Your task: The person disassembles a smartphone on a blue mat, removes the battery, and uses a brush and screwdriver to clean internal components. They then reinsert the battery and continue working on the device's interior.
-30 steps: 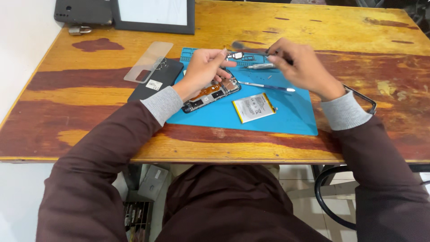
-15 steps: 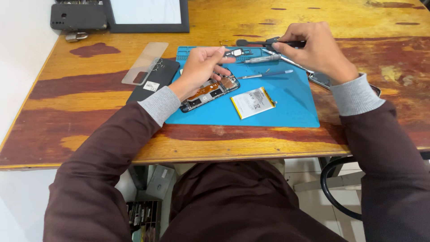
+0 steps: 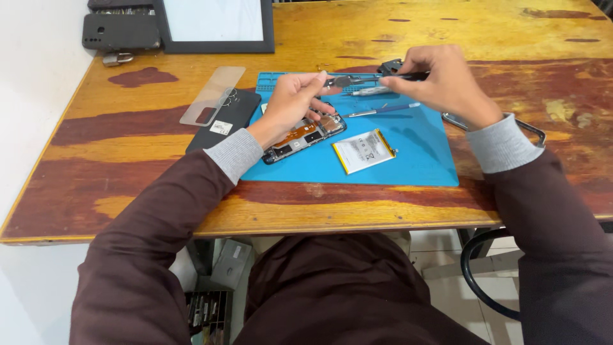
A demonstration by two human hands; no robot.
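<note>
worked at a blue mat (image 3: 421,160) laid on a worn wooden table (image 3: 511,38). left hand (image 3: 295,105) rested over the top end of an opened phone (image 3: 305,135), fingers curled and fingertips pinched on a small dark metal part (image 3: 340,81) held just above the mat. right hand (image 3: 440,80) closed around a dark slim tool (image 3: 408,76), tip brought right up to that small part; could not tell whether tip and part touched. opened phone lay slanted on the mat's left half, circuit boards showing, partly hidden under the left hand. lay just right of the phone: a white battery (image 3: 364,151) with a yellow edge, flat on the mat and apart from both hands. between the hands and near the mat's far edge: a blue-handled tool (image 3: 382,110) and a pale pen-like tool (image 3: 370,91). left of the mat, a black back cover (image 3: 223,121) with a clear sheet (image 3: 212,96) overlapping its far end. far left corner held a dark-framed panel (image 3: 217,25) and a black case (image 3: 120,30).
</note>
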